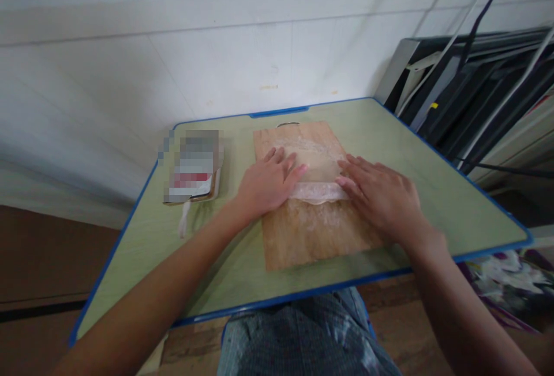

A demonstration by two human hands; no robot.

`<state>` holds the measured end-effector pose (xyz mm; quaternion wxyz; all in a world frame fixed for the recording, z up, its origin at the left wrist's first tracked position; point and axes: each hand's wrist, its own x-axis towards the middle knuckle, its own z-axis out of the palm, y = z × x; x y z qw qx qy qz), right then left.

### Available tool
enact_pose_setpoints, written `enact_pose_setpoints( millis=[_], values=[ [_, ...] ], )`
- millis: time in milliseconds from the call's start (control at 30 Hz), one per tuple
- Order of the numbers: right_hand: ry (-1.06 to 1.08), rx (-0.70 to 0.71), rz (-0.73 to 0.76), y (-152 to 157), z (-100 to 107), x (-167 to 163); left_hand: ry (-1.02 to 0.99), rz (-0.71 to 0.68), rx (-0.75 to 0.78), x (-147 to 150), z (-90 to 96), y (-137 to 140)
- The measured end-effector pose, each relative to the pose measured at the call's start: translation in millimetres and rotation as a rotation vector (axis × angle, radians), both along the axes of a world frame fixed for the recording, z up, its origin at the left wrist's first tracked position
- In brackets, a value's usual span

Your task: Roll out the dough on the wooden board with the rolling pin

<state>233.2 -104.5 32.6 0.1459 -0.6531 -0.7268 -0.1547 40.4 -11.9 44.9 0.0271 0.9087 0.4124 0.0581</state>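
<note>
A wooden cutting board [303, 243] lies in front of me with whitish smears on it. On it rests a thin, pale sheet [315, 162], its near edge folded over into a whitish band [318, 192]. I cannot tell whether the sheet is dough or plastic film. My left hand [270, 182] lies over the left side of the sheet, fingers stretched forward and thumb pointing inward across it. My right hand [381, 194] is laid at the right side, fingers extended, its thumb touching the right end of the band. Both hands look open, palms down.
The green table [234, 260] has a blue rim and stands against a white wall [242, 58]. A flat blurred object [194, 165] with a short strap [184, 220] lies at the left. Dark flat panels [489, 84] and cables lean beyond the right edge.
</note>
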Motion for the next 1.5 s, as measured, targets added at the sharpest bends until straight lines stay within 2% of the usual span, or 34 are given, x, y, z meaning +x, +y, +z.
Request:
enact_pose_setpoints(
  millis=[167, 233, 333, 467, 567, 700, 933, 1133, 1267, 1500],
  values=[
    [-0.013, 0.033, 0.044, -29, -9, -6, 0.024, -0.038, 0.089, -13, -4.3, -36],
    [-0.031, 0.044, 0.071, -32, -10, -5, 0.020, -0.042, 0.100, -15, -5.6, -41],
    [-0.039, 0.016, 0.081, -21, -6, 0, 0.007, -0.039, 0.096, -10, -4.3, -28],
    [0.034, -0.100, 0.120, 11, 1, 16, -0.039, -0.050, 0.097, 3, 4.1, 4],
    [0.129, -0.186, 0.176, 34, 0, 28, -0.071, -0.038, 0.128, 14, 12.4, 22],
    [0.240, -0.217, 0.224, 52, -5, 37, -0.112, 0.007, 0.154, 24, 17.9, 38],
    [0.318, -0.298, 0.183, 53, -1, 38, -0.111, 0.070, 0.122, 28, 13.9, 58],
    [0.373, -0.280, 0.230, 47, 1, 37, -0.116, 0.130, 0.057, 31, 12.7, 66],
    [0.371, -0.297, 0.235, 49, 3, 37, -0.131, 0.119, 0.075, 30, 10.1, 67],
    [0.306, -0.237, 0.288, 52, 4, 38, -0.144, 0.094, 0.132, 23, 7.4, 58]
  ],
)
